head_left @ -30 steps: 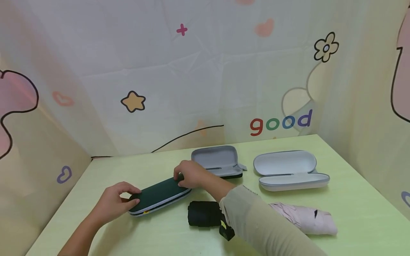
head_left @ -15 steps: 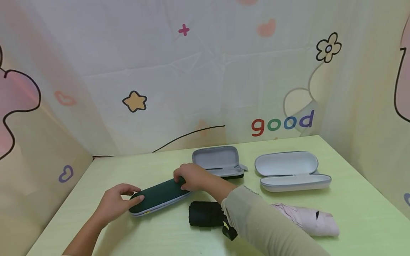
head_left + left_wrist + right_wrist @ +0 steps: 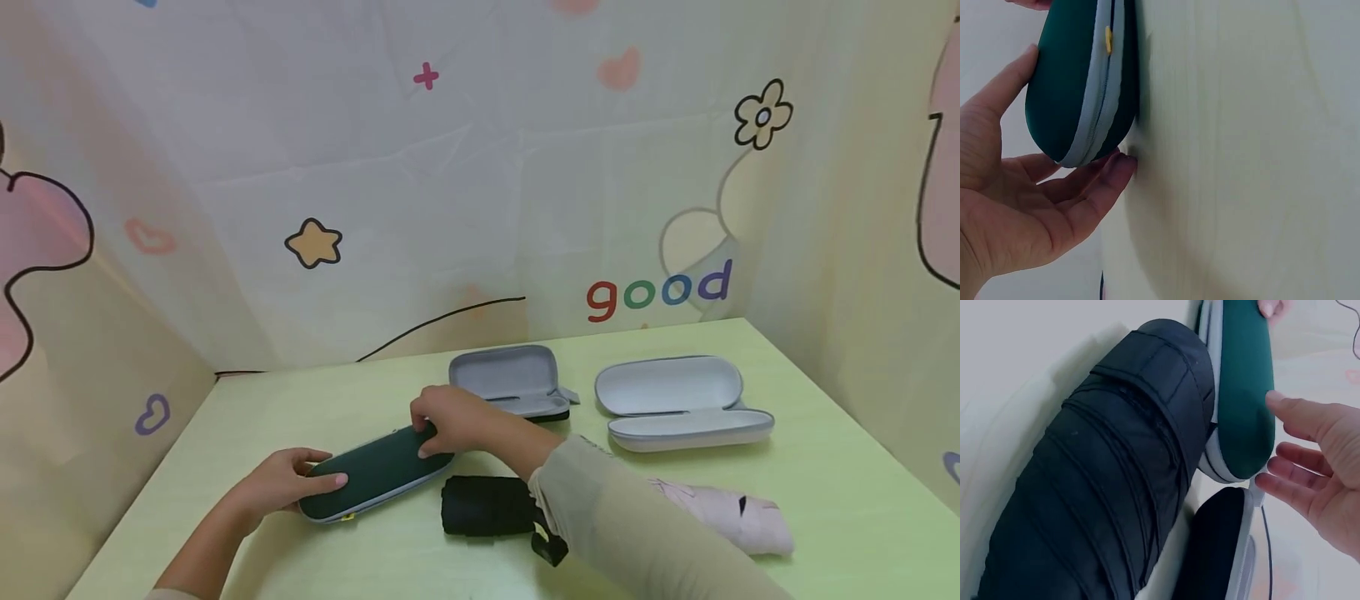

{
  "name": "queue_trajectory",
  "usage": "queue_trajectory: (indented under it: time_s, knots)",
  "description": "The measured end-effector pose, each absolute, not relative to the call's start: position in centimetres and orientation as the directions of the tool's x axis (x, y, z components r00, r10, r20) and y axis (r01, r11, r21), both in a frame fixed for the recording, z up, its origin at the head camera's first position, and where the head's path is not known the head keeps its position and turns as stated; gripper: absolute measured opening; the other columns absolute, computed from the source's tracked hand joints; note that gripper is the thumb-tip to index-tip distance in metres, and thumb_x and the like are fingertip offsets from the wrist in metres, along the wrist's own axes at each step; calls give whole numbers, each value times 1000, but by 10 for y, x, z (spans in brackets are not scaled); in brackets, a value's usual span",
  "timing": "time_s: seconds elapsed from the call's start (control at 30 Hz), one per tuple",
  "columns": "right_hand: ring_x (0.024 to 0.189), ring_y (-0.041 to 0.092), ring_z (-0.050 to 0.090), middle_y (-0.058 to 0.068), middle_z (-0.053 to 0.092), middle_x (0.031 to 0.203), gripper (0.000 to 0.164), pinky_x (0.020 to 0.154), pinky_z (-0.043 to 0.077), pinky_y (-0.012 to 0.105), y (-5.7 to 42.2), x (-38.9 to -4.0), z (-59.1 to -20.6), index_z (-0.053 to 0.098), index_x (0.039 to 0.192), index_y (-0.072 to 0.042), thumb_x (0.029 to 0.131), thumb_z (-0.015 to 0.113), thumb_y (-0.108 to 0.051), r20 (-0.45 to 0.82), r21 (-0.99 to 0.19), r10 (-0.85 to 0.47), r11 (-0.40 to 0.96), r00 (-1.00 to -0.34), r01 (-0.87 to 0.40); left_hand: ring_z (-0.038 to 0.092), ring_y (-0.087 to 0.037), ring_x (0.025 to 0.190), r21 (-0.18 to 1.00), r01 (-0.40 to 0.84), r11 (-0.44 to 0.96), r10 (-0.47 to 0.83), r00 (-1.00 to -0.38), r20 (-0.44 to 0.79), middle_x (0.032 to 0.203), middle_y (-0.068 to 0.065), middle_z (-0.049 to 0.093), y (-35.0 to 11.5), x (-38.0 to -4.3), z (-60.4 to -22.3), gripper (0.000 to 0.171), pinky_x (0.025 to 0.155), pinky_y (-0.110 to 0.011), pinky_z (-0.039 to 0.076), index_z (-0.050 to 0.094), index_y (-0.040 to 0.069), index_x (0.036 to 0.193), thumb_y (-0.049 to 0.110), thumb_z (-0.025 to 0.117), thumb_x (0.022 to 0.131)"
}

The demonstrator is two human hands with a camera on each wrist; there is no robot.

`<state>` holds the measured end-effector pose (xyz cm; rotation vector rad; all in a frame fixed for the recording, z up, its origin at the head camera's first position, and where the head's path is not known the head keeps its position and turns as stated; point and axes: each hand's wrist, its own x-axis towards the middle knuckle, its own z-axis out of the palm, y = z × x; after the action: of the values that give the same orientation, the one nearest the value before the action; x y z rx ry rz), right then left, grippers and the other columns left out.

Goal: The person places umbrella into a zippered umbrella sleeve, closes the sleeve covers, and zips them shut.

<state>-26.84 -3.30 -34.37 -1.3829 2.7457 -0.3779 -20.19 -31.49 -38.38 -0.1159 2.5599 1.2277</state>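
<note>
A dark green zip glasses case (image 3: 375,471) lies slantwise on the table, lid down, with a pale grey zip band along its edge. Its yellow zip pull (image 3: 1109,40) shows near the left end. My left hand (image 3: 277,487) holds that end, thumb on the lid and fingers round the tip, some behind it. At the opposite end my right hand (image 3: 457,421) grips the case with the thumb on top; its other fingers are partly hidden behind. In the right wrist view the zip bands stand slightly apart near that end.
Behind my right hand an unfolded grey-lined case (image 3: 506,375) stands open. To its right is an open white glasses case (image 3: 678,387). A folded black umbrella (image 3: 483,507) and a folded pale pink umbrella (image 3: 742,521) lie in front, partly under my right sleeve (image 3: 637,517).
The dark gap along the green case's front edge has narrowed and the lid sits lower. My left thumb has slid further onto the lid, and the case's left end has come slightly nearer.
</note>
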Motion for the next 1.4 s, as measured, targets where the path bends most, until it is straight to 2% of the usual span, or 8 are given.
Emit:
queue_trajectory:
  time_s: [0.2, 0.37, 0.57, 0.67, 0.77, 0.97, 1.2, 1.4]
  knots:
    - [80, 14, 50, 3, 58, 94, 25, 73, 45, 28, -20, -264, -338, 65, 95, -11, 83, 79, -28, 88, -237, -808, 551, -583, -800, 60, -26, 100, 753, -122, 646, 182, -934, -308, 115, -13, 61, -313, -200, -384, 72, 84, -44, 52, 49, -10, 133, 28, 81, 81]
    - [86, 17, 54, 4, 59, 98, 24, 78, 47, 30, -14, -260, -332, 66, 98, -10, 85, 77, -27, 90, -241, -811, 545, -578, -803, 60, -23, 96, 757, -72, 650, 252, -919, -304, 106, -9, 63, -311, -196, -384, 62, 82, -41, 51, 55, -8, 125, 28, 81, 81]
    - [83, 14, 52, 3, 60, 99, 26, 77, 46, 28, -14, -256, -334, 66, 102, -10, 86, 76, -27, 93, -241, -825, 524, -557, -817, 58, -23, 95, 757, -135, 640, 182, -930, -320, 106, -10, 61, -307, -197, -384, 57, 83, -44, 51, 55, -7, 120, 25, 81, 80]
    - [90, 15, 56, 3, 60, 105, 31, 81, 47, 28, -16, -255, -336, 65, 110, -10, 87, 75, -28, 82, -253, -818, 535, -569, -806, 59, -25, 96, 795, -183, 578, 146, -936, -321, 110, -13, 60, -306, -196, -384, 58, 82, -46, 52, 53, -7, 122, 21, 81, 80]
    - [97, 16, 57, 4, 60, 112, 36, 86, 48, 29, -18, -254, -337, 63, 117, -10, 88, 74, -29, 82, -268, -810, 543, -580, -796, 62, -25, 97, 867, -211, 451, 151, -940, -307, 113, -15, 59, -307, -196, -384, 61, 82, -44, 54, 49, -9, 127, 19, 79, 82]
    - [100, 17, 57, 6, 60, 117, 39, 87, 47, 30, -20, -255, -338, 62, 120, -10, 89, 73, -30, 103, -285, -801, 545, -590, -789, 69, -26, 92, 954, -190, 234, 185, -954, -236, 106, -11, 67, -314, -199, -386, 55, 83, -35, 55, 49, -13, 126, 18, 72, 88]
    - [112, 20, 53, 5, 58, 121, 37, 94, 45, 31, -21, -257, -336, 62, 119, -10, 89, 73, -29, 143, -293, -783, 550, -605, -782, 70, -23, 87, 972, -146, 186, 222, -957, -186, 99, -7, 69, -322, -199, -376, 40, 81, -35, 55, 55, -9, 117, 14, 70, 88]
    - [119, 20, 52, 4, 58, 126, 39, 100, 42, 31, -27, -254, -333, 61, 125, -11, 92, 69, -31, 127, -392, -768, 542, -627, -744, 71, -19, 83, 983, -86, 163, 250, -960, -126, 93, -3, 71, -331, -198, -355, 15, 79, -34, 56, 65, 4, 104, 10, 66, 90]
